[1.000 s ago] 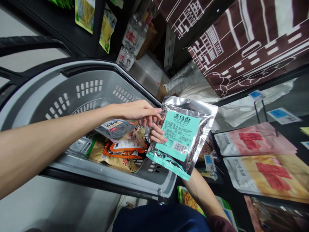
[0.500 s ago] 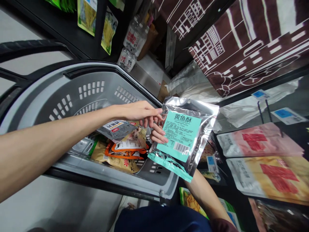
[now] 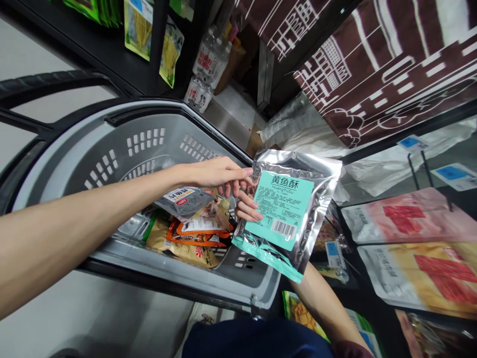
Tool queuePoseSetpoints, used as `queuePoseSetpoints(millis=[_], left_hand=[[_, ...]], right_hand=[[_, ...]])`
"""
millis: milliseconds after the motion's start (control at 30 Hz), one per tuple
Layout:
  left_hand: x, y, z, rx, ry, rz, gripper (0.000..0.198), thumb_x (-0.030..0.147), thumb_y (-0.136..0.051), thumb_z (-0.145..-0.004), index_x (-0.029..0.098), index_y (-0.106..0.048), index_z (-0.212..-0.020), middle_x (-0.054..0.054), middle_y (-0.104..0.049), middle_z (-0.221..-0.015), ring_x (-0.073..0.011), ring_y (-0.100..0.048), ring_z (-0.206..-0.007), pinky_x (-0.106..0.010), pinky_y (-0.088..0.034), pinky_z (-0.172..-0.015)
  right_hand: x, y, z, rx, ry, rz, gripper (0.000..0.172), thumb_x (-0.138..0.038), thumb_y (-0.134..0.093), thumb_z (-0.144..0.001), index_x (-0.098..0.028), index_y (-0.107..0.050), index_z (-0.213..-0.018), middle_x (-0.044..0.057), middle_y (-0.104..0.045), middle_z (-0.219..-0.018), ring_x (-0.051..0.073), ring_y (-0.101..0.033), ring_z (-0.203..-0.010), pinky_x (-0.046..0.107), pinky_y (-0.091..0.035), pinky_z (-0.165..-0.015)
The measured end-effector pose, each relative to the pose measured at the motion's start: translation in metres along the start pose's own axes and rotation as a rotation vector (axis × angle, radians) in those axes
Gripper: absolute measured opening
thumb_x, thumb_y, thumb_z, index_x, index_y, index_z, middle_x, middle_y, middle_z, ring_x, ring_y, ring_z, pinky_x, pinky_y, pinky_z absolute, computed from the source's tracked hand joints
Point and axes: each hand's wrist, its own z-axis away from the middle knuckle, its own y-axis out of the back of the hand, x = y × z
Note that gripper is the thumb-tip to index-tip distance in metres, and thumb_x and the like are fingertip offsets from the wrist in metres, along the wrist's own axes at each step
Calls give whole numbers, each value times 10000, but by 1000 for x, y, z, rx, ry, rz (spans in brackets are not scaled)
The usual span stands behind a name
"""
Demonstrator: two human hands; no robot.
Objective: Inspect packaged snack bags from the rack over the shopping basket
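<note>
A silver snack bag [image 3: 323,204] with a turquoise label faces me, tilted, over the right end of the shopping basket [image 3: 122,117]. My right hand [image 3: 249,205] holds it from behind; the fingers wrap round its left edge onto the front, while the palm and thumb are hidden. Just left of the bag is my left hand [image 3: 219,174], back up, with loosely bent, parted fingers. One of its fingertips reaches the bag's edge, close to the right fingers. Below it in the basket lie several snack packets, among them a grey packet [image 3: 186,201] and an orange-edged packet [image 3: 203,227].
Hanging snack packs [image 3: 417,214] in pink and yellow fill the shelf on the right. A brown patterned cloth [image 3: 387,64] hangs at upper right. Bottled water [image 3: 204,59] stands on the floor beyond the basket. The basket's black handle [image 3: 55,82] rises at left.
The whole view has shifted slightly, so things appear a little further right. Both hands and the snack bag keep nearly the same pose.
</note>
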Motion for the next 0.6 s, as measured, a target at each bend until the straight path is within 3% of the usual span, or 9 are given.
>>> queuePoseSetpoints(millis=[167, 400, 600], left_hand=[[1, 0, 1, -5, 1, 3, 572, 626, -497, -931, 124, -759, -1010, -111, -729, -835, -139, -623, -647, -266, -485, -633], [0, -1, 0, 3, 26, 5, 600, 636, -489, -930, 111, -756, -1045, -113, -724, -795, -146, -618, -648, -293, -505, -683], [0, 0, 1, -2, 20, 9, 592, 647, -494, -920, 135, -760, -1056, -110, -735, -841, -157, -630, -683, -295, -507, -697]], right_hand=[[8, 6, 4, -52, -13, 134, 306, -238, -535, -937, -347, -754, -1120, 2, -733, -1117, 233, -574, -1286, 390, -340, -1197], [13, 10, 5, -26, -32, 161, 385, -198, -560, -884, -411, -743, -1147, -50, -729, -1155, 243, -530, -1350, 387, -387, -1167], [11, 13, 11, -83, -82, 214, 340, -271, -555, -895, -475, -753, -1082, -79, -731, -1178, 254, -494, -1385, 421, -332, -1219]])
